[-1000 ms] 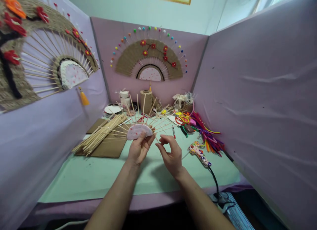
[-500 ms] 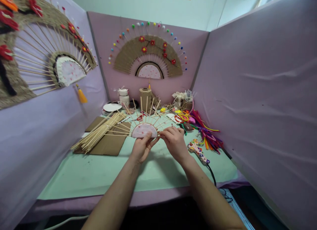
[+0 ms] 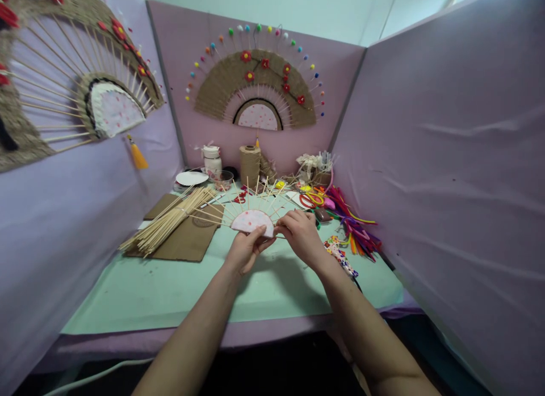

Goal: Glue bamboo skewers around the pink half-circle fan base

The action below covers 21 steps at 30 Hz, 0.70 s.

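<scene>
A small fan frame has a white half-round base with pink spots (image 3: 252, 222), and thin bamboo sticks fan out from its curved edge. My left hand (image 3: 246, 251) is closed on the base's lower right part, thumb on the front and fingers behind. My right hand (image 3: 299, 232) is pinched at the base's right corner on a bamboo stick, mostly hidden by the fingers. The base is tilted, its right side lower. To the left, a bundle of bamboo sticks (image 3: 170, 222) lies on brown cardboard (image 3: 198, 245).
A patterned glue gun (image 3: 340, 255) lies partly behind my right forearm. Colourful pipe cleaners (image 3: 355, 228), scissors with red handles (image 3: 240, 197), a twine spool (image 3: 250, 166) and a white jar (image 3: 212, 161) stand or lie farther back. Finished fans (image 3: 221, 86) hang on the panels.
The fan base has tipped, its right side going down, and its sticks lean farther back. Both hands keep their hold near the right corner. The whole view has shifted slightly.
</scene>
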Motion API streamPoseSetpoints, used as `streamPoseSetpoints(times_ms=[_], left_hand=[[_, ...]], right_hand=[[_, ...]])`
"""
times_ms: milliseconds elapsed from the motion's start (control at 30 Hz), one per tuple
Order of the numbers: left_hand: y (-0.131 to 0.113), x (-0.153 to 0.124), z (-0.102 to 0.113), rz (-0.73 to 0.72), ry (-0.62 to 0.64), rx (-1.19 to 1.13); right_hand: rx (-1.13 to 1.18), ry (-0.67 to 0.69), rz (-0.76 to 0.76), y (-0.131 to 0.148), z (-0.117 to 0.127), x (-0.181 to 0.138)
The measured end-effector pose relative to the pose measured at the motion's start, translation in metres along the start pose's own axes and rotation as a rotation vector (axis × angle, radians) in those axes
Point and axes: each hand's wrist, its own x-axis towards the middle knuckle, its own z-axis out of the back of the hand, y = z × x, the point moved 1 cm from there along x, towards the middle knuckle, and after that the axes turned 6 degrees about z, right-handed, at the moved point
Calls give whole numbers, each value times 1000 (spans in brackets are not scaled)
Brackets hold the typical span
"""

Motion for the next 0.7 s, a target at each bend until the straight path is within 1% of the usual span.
streamPoseSetpoints(times_ms=[100,300,700], left_hand=[[0,-1,0,7,3,6],[-1,-1,-2,38,11,25],[0,-1,-1,51,23,31]], right_hand=[[24,10,-13,0,1,0],[89,-30,-54,0,2,-3],[103,-34,-101,2,4,-2]])
